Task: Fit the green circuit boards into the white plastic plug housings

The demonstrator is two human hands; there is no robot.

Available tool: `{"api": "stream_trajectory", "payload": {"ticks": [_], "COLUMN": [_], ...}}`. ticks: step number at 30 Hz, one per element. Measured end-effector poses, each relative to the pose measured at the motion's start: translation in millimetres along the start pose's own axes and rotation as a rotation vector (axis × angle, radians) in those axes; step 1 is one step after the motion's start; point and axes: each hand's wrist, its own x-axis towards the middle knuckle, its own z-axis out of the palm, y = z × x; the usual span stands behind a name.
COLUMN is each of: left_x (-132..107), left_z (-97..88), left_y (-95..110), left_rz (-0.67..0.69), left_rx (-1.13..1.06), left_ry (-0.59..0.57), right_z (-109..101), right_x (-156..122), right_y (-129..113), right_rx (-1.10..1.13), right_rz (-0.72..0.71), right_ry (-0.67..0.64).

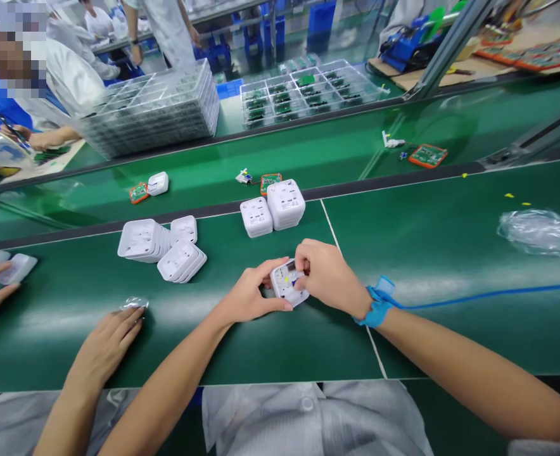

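Your left hand [252,294]: thumb and fingers clamped on the white housing [286,291]. Your right hand [326,273]: fingers curled over its right side — can't tell if they're closed on anything. Housing sits between both hands' fingers; taller white stack [286,206] beyond them, blue wrist strap [379,305] behind the right ones.

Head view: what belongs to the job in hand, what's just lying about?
In the job:
white casing, in the left hand, with the right hand at its face
blue wrist strap, worn on the right arm
white stacks just ahead, probably: similar shells

Apparently lying about:
crumpled clear plastic, far right
yellow bits near it
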Motion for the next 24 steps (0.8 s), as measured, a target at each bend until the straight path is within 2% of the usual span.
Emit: {"api": "stream_trajectory", "payload": {"ticks": [3,8,11,13,16,18,19,21,24], "left_x": [-1,-4,-8,-9,-6,-5,-4,-4,-5], "left_z": [-1.9,0.7,5.4,8.5,10.7,10.3,9.9,8.8,6.6], "left_y": [-3,-4,-4,-6,-8,-8,-7,-6,-5], "left_rz": [0.026,0.062,0.091,0.105,0.076,0.068,0.066,0.063,0.065], "left_rx": [0.065,0.157,0.152,0.143,0.140,0.148,0.152,0.159,0.168], "left_ry": [0.004,-0.002,0.150,0.251,0.225,0.224,0.231,0.240,0.236], "right_z": [-4,-12,-28,-46,-83,-103,-109,-108,-86], "right_x": [-3,-8,-2,11,51,87,107,148,202], "right_y": [3,5,12,29,69,94,103,112,108], "right_rx": [-0.048,-0.087,-0.097,-0.029,0.118,0.198,0.197,0.203,0.207], "right_rz": [-0.062,-0.176,-0.139,-0.083,0.070,0.236,0.270,0.307,0.332], "right_ry": [-0.034,-0.260,-0.260,-0.226,-0.092,0.062,0.110,0.186,0.234]}}
